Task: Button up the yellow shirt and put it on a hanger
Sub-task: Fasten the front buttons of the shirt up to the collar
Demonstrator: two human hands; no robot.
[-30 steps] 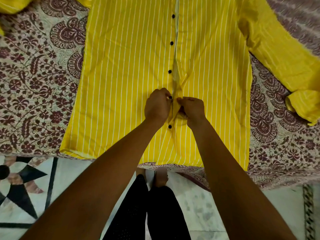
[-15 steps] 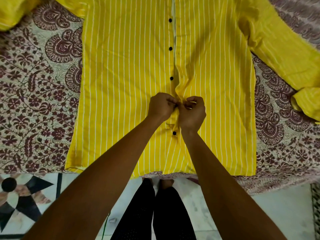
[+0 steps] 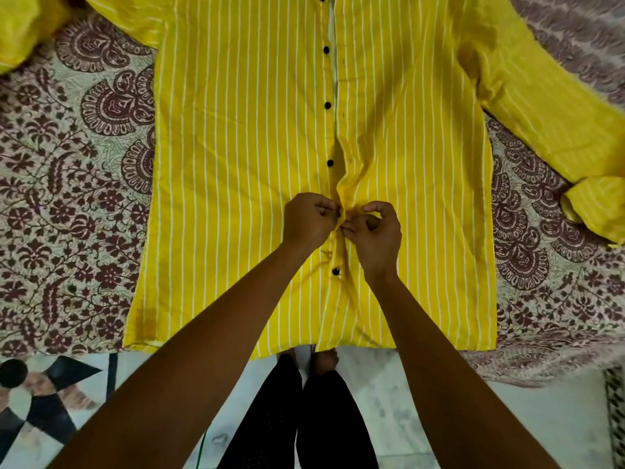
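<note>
Two hands (image 3: 341, 228) pinching striped yellow shirt (image 3: 243, 164)

- Support: a bed covered by a printed bedsheet (image 3: 77, 184), cream ground with maroon floral and paisley motifs; its near edge hangs toward the floor.
- Lying directly on it: a yellow shirt (image 3: 236, 164) with white vertical stripes, spread flat, front up, hem at the bed's near edge.
- One sleeve (image 3: 541, 123) extends right across the sheet, cuff folded.
- Black buttons (image 3: 330, 162) run along the centre placket.
- Below the edge: pale tiled floor (image 3: 406, 418) with a dark geometric inlay at left.
</note>
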